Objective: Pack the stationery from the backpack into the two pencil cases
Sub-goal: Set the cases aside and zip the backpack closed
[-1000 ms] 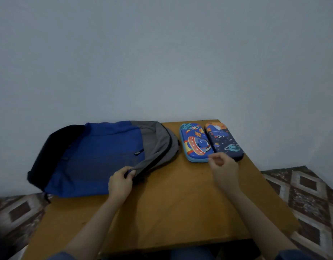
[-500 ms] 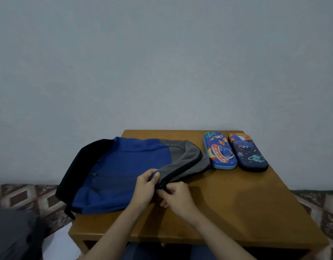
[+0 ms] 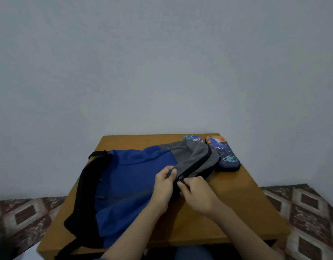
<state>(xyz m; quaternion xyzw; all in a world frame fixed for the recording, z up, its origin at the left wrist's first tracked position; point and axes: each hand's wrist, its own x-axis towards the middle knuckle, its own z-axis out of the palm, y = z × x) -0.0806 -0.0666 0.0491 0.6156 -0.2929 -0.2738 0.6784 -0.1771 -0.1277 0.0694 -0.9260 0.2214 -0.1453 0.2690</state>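
Backpack, blue and grey fabric w/ black back panel (image 3: 132,177), lies flat on the brown wooden table (image 3: 236,212), its near-left corner and a strap hanging over the edge. Zip looks closed, so the stationery is prob. inside; none in view.

Nearest: both hands close together at the zip's near end. Left hand (image 3: 162,186) pinches the grey fabric just beside the track. Right hand (image 3: 197,194) pinches what looks like the small zip pull (image 3: 181,178), though it's too small to be sure.

Further back, the bag's grey top covers most of the light-blue cartoon pencil case (image 3: 192,138). The dark navy planet-print pencil case (image 3: 225,156) sits just beside it, near the table's right edge.

Risks, as I judge: a pull w/o enough counter-hold drags the whole bag and shoves the cases toward the edge. Loose fabric could snag in the slider. Overhanging corner might let the bag slip off.
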